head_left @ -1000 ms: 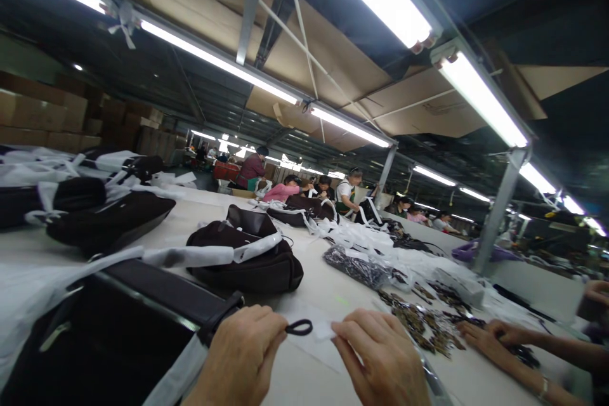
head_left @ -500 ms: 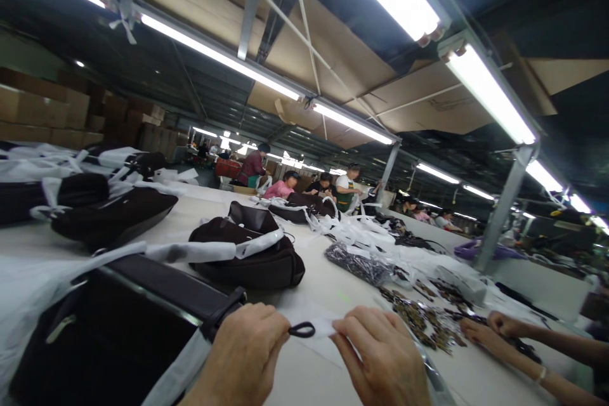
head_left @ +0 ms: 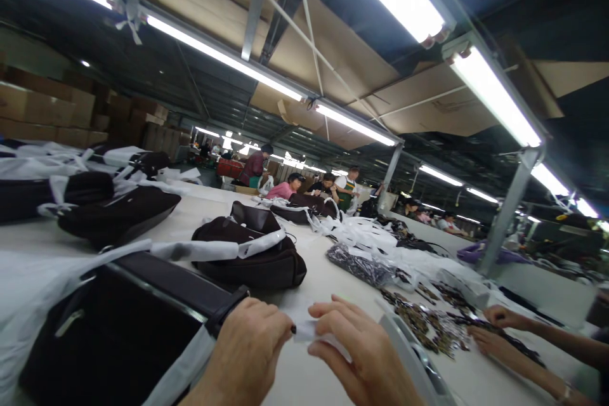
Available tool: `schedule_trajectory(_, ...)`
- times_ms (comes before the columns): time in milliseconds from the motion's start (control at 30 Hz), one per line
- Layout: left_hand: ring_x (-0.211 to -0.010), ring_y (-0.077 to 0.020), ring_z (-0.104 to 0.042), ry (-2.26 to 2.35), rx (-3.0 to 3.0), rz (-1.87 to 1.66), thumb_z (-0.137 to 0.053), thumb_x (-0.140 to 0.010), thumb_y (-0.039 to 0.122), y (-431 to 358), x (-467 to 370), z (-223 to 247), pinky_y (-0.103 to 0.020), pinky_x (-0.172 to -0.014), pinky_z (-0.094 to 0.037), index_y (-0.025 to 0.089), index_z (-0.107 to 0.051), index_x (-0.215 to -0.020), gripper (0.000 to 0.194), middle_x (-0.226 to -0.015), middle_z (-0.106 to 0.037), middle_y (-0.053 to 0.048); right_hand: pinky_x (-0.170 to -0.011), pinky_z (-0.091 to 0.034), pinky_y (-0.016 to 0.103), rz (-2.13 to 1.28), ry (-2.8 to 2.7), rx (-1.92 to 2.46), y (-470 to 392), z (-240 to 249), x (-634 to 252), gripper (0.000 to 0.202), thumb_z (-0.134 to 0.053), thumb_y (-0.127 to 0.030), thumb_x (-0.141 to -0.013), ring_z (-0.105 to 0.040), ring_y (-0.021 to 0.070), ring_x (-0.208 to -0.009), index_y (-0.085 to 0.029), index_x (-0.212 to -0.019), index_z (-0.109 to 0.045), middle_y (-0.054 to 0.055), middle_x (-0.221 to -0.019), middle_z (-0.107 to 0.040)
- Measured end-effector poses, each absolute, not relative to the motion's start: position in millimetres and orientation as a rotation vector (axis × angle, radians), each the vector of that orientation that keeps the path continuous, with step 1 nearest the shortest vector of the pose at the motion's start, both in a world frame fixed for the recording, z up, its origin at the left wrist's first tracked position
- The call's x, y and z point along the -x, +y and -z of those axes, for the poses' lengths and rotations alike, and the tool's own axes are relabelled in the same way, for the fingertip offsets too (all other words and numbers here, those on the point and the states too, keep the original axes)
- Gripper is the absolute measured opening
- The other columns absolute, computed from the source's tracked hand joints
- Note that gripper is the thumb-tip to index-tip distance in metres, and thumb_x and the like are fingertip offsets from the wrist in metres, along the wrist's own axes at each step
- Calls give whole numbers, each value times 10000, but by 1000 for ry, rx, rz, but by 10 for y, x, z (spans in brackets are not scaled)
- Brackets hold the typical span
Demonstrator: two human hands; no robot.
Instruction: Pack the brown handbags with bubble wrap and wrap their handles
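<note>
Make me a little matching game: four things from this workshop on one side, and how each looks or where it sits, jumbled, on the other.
Things:
1. Left hand
2. Right hand
3. Stacked cardboard boxes
4. Pile of small hardware pieces

Places and states:
A. In the background, at the left of the view
B. Thumb and fingers held apart
C. Brownish-gold and silvery, loosely heaped
D. Pinching a small dark piece

Right pairs: 1-D, 2-B, 3-A, 4-C
</note>
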State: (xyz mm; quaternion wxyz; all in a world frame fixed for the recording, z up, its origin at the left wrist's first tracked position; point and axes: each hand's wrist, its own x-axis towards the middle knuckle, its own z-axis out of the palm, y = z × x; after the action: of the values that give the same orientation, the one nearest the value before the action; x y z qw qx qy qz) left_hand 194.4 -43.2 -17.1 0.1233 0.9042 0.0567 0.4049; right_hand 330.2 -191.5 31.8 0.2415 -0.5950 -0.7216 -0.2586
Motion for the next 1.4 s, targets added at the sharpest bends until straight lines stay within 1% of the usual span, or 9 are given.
schedule_trajectory(133,-704,-211,-624,190,-2653,-1130,-502,-883,96,-443,-1958,175,-325,-657,-401,198,-660,-774,217,-718,-673,-17,-724,-436,258,351,-1889,1803,-1818,-330,-3248,220,-700,-111,-796,-647,163,-812,-229,-853,-523,-32,-870,-696)
schedule_trajectory(267,-759,-218,-644,226,-2707,-915,-466,-924,133,-439,-1863,49,-393,-827,-459,189,-669,-826,232,-778,-695,-37,-662,-392,243,120,-1798,1879,-1685,-364,-3225,201,-638,-59,-770,-603,149,-740,-216,-835,-530,-30,-795,-648)
schedule_trajectory(367,-946,-251,-645,272,-2728,-688,-573,-852,125,-375,-1672,-123,-556,-1073,-303,216,-681,-889,146,-917,-721,-37,-636,-361,233,82,-1796,1871,-1649,-420,-3241,183,-617,-65,-774,-564,131,-690,-216,-810,-519,-44,-749,-610)
schedule_trajectory(433,-1124,-280,-585,267,-2688,-583,-611,-788,95,-304,-1537,-211,-617,-1122,-184,256,-678,-953,240,-1035,-713,-20,-647,-354,234,97,-1806,1879,-1668,-462,-3247,177,-620,-73,-782,-560,130,-702,-218,-819,-525,-46,-762,-607)
schedule_trajectory(600,-1245,-235,-500,196,-2533,-534,-566,-746,46,-119,-1434,-210,-568,-1176,-70,297,-636,-1148,479,-1247,-621,-5,-666,-350,243,112,-1804,1932,-1728,-505,-3240,167,-618,-82,-804,-567,138,-734,-220,-830,-528,-40,-785,-610)
schedule_trajectory(733,-1105,-198,-553,140,-2432,-620,-560,-761,55,-54,-1555,-135,-348,-1061,-358,207,-686,-975,291,-1112,-640,-43,-683,-353,252,112,-1800,1995,-1711,-468,-3244,162,-607,-84,-813,-571,152,-765,-218,-844,-522,-27,-806,-616)
schedule_trajectory(800,-1052,-196,-564,142,-2402,-662,-556,-755,53,-48,-1613,-116,-300,-967,-416,187,-681,-898,233,-1050,-646,-50,-691,-349,261,106,-1806,2039,-1696,-460,-3236,162,-594,-84,-818,-572,162,-779,-219,-861,-517,-21,-817,-622)
schedule_trajectory(1100,-969,-189,-574,244,-2355,-682,-508,-701,58,-55,-1645,-88,-303,-871,-435,209,-580,-921,276,-980,-634,-13,-631,-283,276,-42,-1826,2090,-1376,-490,-2942,241,-542,-53,-769,-584,190,-743,-232,-906,-456,-21,-762,-605)
schedule_trajectory(1400,-1016,-197,-574,192,-2310,-712,-513,-726,74,-8,-1620,-64,-319,-916,-422,217,-535,-1044,350,-1052,-634,-16,-635,-373,250,-430,-1673,1876,-1107,-564,-3005,333,-572,-58,-668,-551,146,-762,-227,-906,-412,-32,-863,-570)
